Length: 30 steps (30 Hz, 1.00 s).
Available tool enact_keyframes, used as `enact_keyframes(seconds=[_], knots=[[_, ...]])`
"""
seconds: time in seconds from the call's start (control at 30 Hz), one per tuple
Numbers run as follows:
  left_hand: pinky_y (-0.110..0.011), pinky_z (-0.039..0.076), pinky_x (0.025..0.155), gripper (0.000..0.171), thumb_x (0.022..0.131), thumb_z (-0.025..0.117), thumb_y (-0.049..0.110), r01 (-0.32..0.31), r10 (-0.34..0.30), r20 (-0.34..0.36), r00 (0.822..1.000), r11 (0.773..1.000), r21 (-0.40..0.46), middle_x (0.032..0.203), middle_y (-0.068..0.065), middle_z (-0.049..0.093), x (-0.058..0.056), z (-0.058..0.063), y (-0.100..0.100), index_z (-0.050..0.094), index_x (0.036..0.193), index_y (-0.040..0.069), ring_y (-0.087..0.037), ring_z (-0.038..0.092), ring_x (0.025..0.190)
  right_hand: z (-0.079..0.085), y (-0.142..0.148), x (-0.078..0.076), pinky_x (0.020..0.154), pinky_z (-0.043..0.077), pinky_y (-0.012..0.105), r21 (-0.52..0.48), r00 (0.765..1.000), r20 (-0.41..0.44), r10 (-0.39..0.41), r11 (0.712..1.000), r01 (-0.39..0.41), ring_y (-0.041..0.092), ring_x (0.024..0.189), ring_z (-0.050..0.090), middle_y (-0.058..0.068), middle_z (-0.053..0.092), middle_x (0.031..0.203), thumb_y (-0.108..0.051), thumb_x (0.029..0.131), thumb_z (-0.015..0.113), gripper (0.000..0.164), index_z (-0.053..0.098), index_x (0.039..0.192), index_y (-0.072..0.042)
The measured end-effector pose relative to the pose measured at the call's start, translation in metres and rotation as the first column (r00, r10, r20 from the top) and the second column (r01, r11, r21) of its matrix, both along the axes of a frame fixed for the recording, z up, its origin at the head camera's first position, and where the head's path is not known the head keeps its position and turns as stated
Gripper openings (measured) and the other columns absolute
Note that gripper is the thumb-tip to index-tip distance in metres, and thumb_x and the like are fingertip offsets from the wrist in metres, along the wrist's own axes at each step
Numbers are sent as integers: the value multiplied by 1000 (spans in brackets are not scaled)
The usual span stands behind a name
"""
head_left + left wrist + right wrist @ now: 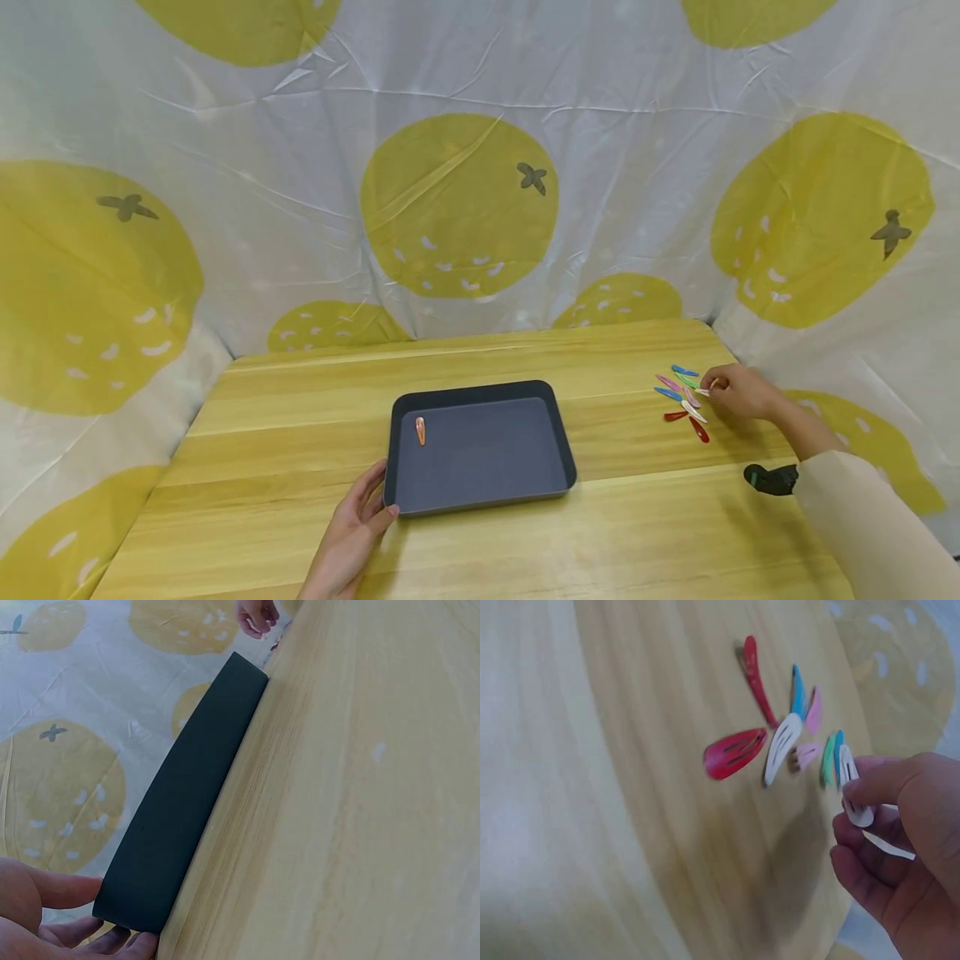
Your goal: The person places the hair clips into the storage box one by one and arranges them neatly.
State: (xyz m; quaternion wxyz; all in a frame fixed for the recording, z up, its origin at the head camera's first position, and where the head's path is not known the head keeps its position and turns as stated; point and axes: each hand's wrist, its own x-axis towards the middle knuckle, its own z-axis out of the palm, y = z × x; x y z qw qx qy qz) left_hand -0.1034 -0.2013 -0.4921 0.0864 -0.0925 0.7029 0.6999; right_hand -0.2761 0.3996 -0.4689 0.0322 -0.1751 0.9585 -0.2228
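Note:
My left hand (351, 527) grips the near-left corner of a dark baking tray (480, 503), thumb near the rim and fingers along its side. In the left wrist view, fingertips reach beneath the tray corner (127, 911). One orange hair clip (421, 431) lies inside, toward the tray's left. At the table's right, my right hand (742, 390) pinches a white hair clip (850, 780) between thumb and fingers. Beside it several clips lie in a loose cluster: a red clip (735, 754), another white clip (783, 746), a green clip (828, 760), plus blue and pink ones.
The wooden table (300, 417) carries both tray and clips. A cloth with yellow fruit prints (461, 204) hangs behind and at the sides. A black strap-like device (771, 479) sits at the right wrist.

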Motion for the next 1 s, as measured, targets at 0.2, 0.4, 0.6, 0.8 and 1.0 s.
enact_keyframes(seconds=[0.2, 0.4, 0.6, 0.8, 1.0], knots=[[-55, 29, 118, 72, 98, 54, -12, 2, -2, 4, 1000, 1000, 9, 167, -23, 19, -1, 1, 0, 24, 162, 3, -47, 21, 150, 17, -15, -7, 66, 51, 40, -3, 999, -20, 39, 999, -39, 18, 74, 58, 10, 70, 92, 2, 99, 55, 18, 72, 101, 1], [-56, 28, 118, 73, 98, 54, -12, 2, -2, 9, 1000, 1000, 14, 167, -23, 19, -1, 2, 0, 24, 162, 3, -47, 21, 150, 32, -32, -14, 66, 52, 40, 11, 997, 1, 81, 997, -81, 22, 79, 64, 12, 71, 95, 3, 101, 56, 15, 71, 101, 1], [-55, 29, 118, 72, 98, 54, -11, -2, 2, 14, 1000, 1000, 11, 166, -23, 20, -1, 2, 0, 24, 162, 3, -47, 21, 150, 47, -51, -21, 71, 53, 45, 12, 993, 55, 104, 994, -105, 21, 80, 61, 12, 70, 97, 4, 99, 52, 18, 70, 100, 2], [-55, 28, 118, 72, 98, 54, -12, -2, 2, 16, 1000, 1000, 12, 166, -24, 19, 0, 3, 0, 24, 162, 2, -47, 20, 150, 56, -68, -29, 70, 51, 40, 36, 987, 74, 143, 989, -146, 17, 74, 56, 8, 70, 94, 5, 96, 51, 21, 71, 99, -2], [-54, 30, 118, 72, 98, 54, -12, 0, 0, 18, 1000, 1000, 9, 166, -23, 20, -1, 4, 0, 24, 162, 2, -47, 20, 151, 66, -90, -33, 66, 43, 35, 10, 977, 93, 190, 981, -192, 15, 65, 46, 2, 65, 83, 5, 97, 53, 20, 70, 97, -5]])
